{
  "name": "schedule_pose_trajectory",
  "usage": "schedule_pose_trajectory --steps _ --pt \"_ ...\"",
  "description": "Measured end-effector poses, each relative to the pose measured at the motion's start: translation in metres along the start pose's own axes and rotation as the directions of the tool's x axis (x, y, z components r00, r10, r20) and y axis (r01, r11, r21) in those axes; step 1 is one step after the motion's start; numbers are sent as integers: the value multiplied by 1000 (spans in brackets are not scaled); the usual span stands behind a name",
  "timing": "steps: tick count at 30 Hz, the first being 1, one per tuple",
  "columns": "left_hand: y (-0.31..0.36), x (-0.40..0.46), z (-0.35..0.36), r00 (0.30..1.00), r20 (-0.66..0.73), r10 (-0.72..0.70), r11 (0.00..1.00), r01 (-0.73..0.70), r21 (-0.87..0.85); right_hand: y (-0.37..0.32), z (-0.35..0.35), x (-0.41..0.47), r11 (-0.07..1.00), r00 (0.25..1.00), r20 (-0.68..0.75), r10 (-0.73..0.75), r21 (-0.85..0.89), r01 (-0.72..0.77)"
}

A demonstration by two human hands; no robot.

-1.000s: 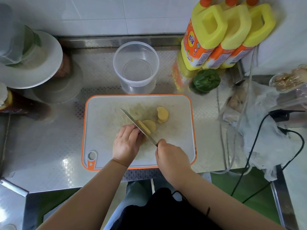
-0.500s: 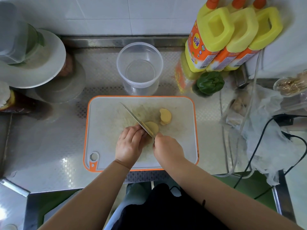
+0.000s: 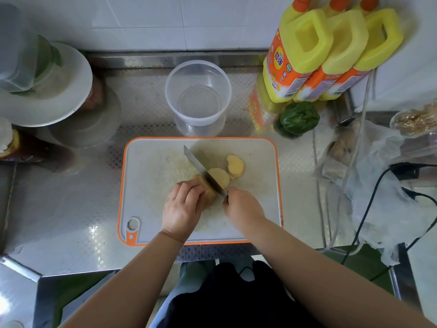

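On the steel worktop (image 3: 71,209) lies a white board (image 3: 151,185) with an orange rim, and everything I am working on sits on it. Beyond it stand a clear tub (image 3: 201,126), three yellow bottles (image 3: 307,55) and a green pepper (image 3: 299,117), none of them in play.

The step in hand, as I judge it, is slicing what looks like ginger (image 3: 209,191). My left hand (image 3: 182,207) curls over the lump, fingers bent on top, pinning it to the board near the middle. My right hand (image 3: 243,207) is wrapped round the handle of the knife (image 3: 203,172), and the hand hides the handle itself. The blade runs diagonally away to the far left, its edge down against the lump's right end. So the hands are close together, one on either side of the blade, each clamped on its own thing.

The ginger is a stubby piece, brown-skinned outside and pale yellow where cut. Its slices (image 3: 235,164) lie to the right of the blade, one just beside it and the others overlapping a little farther back and right.

The next move, I think, calls for lifting the blade and stepping it left by one slice. My left fingertips should draw back ahead of it. Little of the lump shows beyond my fingers, so there is not much room.
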State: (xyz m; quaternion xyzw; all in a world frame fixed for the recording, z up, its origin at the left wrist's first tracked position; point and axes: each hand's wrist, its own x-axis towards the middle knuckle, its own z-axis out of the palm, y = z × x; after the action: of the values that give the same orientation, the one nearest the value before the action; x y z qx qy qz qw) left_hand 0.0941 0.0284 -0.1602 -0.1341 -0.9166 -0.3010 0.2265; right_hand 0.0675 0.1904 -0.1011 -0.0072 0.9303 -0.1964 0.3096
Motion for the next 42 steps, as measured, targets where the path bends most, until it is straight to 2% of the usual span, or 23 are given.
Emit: schedule_pose_trajectory --steps 4,8,28,42 --pt "4 1 -1 1000 -9 -17 1000 17 8 -8 -7 -27 997 995 -88 -48 -70 42" --pt "3 0 -1 1000 2 -20 1000 20 -9 -16 -7 -60 982 990 -106 -95 -170 76" --pt "0 -1 1 999 -26 30 999 -30 -22 -29 -15 -62 978 999 -35 -28 -210 20" --pt "-2 -2 4 1000 -13 27 1000 -27 0 -31 -4 -39 987 998 -66 2 -160 -13"
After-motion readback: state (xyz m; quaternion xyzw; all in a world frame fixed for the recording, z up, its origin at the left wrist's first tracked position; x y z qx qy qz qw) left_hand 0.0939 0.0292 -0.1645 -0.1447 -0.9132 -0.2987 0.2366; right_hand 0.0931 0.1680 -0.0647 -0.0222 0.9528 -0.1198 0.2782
